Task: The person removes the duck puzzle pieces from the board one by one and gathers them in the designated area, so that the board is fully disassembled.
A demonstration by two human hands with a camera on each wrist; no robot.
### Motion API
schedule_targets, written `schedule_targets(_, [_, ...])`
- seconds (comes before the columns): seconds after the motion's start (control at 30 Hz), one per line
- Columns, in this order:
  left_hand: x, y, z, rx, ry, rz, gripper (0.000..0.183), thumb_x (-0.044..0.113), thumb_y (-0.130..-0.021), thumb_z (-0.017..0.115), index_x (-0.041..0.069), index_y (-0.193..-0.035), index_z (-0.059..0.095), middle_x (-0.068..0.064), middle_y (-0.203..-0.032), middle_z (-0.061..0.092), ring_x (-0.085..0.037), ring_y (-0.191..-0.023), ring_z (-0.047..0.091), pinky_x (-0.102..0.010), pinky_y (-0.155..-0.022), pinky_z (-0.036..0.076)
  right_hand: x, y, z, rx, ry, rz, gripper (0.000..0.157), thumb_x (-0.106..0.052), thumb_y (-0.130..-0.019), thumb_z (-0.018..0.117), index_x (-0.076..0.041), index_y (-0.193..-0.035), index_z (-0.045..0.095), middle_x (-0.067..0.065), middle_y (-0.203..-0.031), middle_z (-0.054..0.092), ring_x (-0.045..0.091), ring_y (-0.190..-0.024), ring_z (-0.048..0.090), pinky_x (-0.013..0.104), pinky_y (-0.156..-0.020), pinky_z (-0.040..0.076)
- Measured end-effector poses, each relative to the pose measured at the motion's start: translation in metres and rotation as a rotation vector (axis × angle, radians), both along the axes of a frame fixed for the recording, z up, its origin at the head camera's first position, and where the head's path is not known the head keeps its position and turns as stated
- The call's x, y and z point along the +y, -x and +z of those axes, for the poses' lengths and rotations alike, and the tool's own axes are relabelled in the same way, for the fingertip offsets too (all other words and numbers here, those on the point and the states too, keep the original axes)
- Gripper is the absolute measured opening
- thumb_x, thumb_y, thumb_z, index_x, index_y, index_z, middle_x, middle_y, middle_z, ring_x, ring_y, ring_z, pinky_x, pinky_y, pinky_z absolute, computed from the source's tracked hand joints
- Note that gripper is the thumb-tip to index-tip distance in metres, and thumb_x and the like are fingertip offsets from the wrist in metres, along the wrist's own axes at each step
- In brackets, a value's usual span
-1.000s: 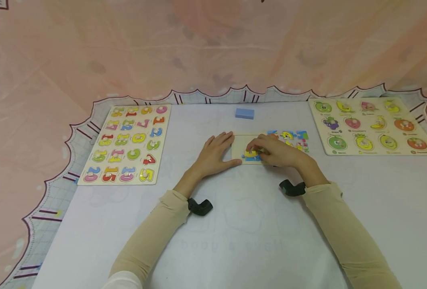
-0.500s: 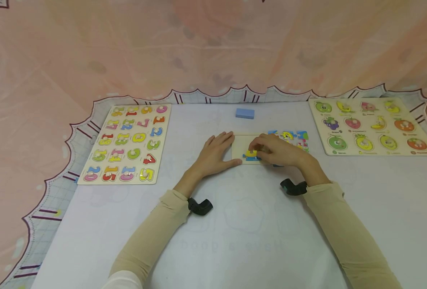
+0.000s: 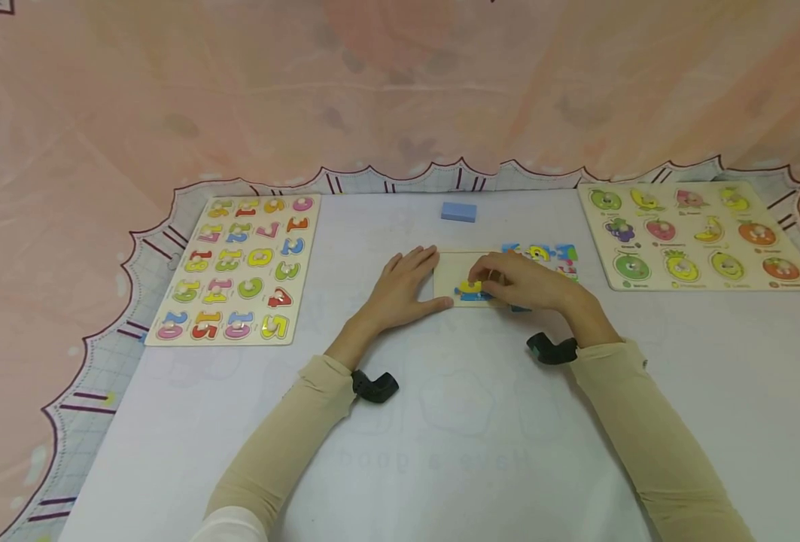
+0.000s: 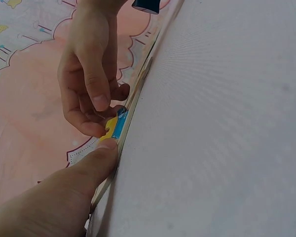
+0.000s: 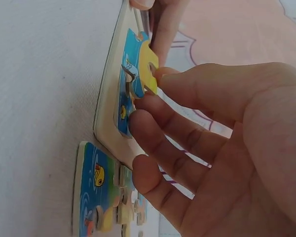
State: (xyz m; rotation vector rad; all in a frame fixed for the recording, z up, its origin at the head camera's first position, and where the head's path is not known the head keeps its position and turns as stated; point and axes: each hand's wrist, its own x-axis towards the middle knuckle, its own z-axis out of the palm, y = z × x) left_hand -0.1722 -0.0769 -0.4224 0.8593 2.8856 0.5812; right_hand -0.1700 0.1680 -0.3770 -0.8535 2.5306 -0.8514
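Observation:
A pale wooden puzzle board (image 3: 445, 275) lies at mid-table. My left hand (image 3: 405, 290) rests with spread fingers at its left edge, the thumb along the near corner. Over the board's right half, my right hand (image 3: 531, 282) pinches a yellow and blue jigsaw piece (image 5: 147, 61) between thumb and fingers. In the right wrist view that piece is slightly tilted, overlapping a dark blue jigsaw piece (image 5: 122, 111) in the board's corner. Several loose jigsaw pieces (image 3: 565, 256) lie right of the board, partly hidden by my right hand.
A number puzzle board (image 3: 233, 271) lies at the left and a fruit puzzle board (image 3: 698, 237) at the far right. A small blue block (image 3: 458, 212) sits behind the middle board. Patterned cloth (image 3: 400, 90) rises beyond the white tabletop (image 3: 440, 436).
My right hand has shifted slightly to the right since a second ago, uncovering more of the yellow and blue jigsaw piece. The left hand stays in place.

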Motion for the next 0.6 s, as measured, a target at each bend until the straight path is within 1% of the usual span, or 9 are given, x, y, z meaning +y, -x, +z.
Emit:
schedule_targets(0.23, [0.0000, 0.0008, 0.0017, 0.015, 0.009, -0.005, 0.086, 0.060, -0.085, 0.057, 0.011, -0.149, 0.028, -0.003, -0.157, 0.025, -0.020, -0.147, 0.017, -0.044, -0.120, 0.009, -0.0005, 0.0018, -0.0006, 0.025, 0.028, -0.008, 0.016, -0.009, -0.092, 0.058, -0.009, -0.108, 0.060, 0.004, -0.101, 0.066, 0.016, -0.084, 0.058, 0.030, -0.074, 0.049])
schedule_targets(0.47, [-0.0015, 0.0002, 0.0031, 0.003, 0.003, 0.002, 0.086, 0.059, -0.085, 0.057, 0.011, -0.149, 0.028, -0.002, -0.157, 0.024, -0.020, -0.147, 0.016, -0.043, -0.120, 0.008, -0.0034, 0.0029, 0.0005, -0.002, 0.030, -0.036, 0.007, -0.014, -0.093, 0.057, -0.013, -0.100, 0.060, 0.001, -0.089, 0.065, 0.015, -0.073, 0.056, 0.028, -0.064, 0.049])
schedule_targets(0.5, [-0.0015, 0.0001, 0.0027, 0.001, 0.002, 0.001, 0.086, 0.059, -0.085, 0.057, 0.011, -0.149, 0.028, -0.002, -0.157, 0.024, -0.020, -0.147, 0.016, -0.043, -0.120, 0.008, -0.0032, 0.0026, 0.0007, -0.006, 0.031, -0.038, 0.007, -0.014, -0.094, 0.057, -0.013, -0.099, 0.060, 0.001, -0.088, 0.065, 0.015, -0.073, 0.056, 0.029, -0.064, 0.048])
schedule_targets(0.6, [-0.0013, 0.0004, 0.0011, 0.002, 0.002, -0.001, 0.086, 0.060, -0.085, 0.058, 0.011, -0.149, 0.028, -0.002, -0.157, 0.024, -0.020, -0.147, 0.016, -0.043, -0.120, 0.008, -0.0005, 0.0023, 0.0006, -0.013, 0.050, -0.047, 0.006, -0.014, -0.094, 0.057, -0.013, -0.099, 0.059, 0.001, -0.089, 0.064, 0.015, -0.078, 0.056, 0.029, -0.069, 0.049])
